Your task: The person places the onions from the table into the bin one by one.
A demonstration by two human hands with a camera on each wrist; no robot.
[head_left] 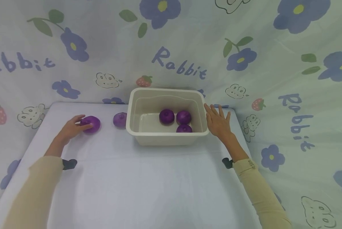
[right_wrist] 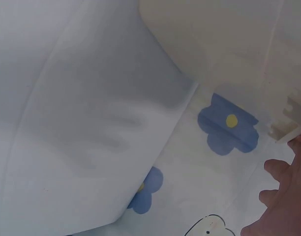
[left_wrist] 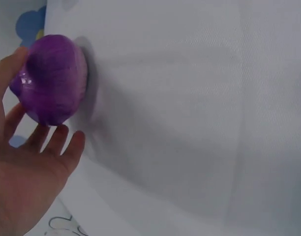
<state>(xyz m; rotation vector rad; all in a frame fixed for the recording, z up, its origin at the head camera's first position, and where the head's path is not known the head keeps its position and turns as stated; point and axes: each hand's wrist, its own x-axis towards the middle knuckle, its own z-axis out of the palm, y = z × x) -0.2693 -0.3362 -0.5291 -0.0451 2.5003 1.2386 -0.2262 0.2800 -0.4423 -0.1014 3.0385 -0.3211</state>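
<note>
In the head view my left hand (head_left: 71,128) is at a purple onion (head_left: 91,124) on the left of the table, fingers and thumb around its near side. The left wrist view shows the thumb and a finger against this onion (left_wrist: 52,78), the other fingers spread below it. A second purple onion (head_left: 119,120) lies beside a white plastic bin (head_left: 165,139), partly hidden by its left wall. Inside the bin are three purple onions (head_left: 167,116), toward its right half. My right hand (head_left: 219,123), fingers extended, touches the bin's right rim.
The white table (head_left: 156,184) stretches in front of the bin. Behind and at the sides hangs a cloth (head_left: 188,38) printed with flowers, rabbits and strawberries. The bin stands near the table's back edge.
</note>
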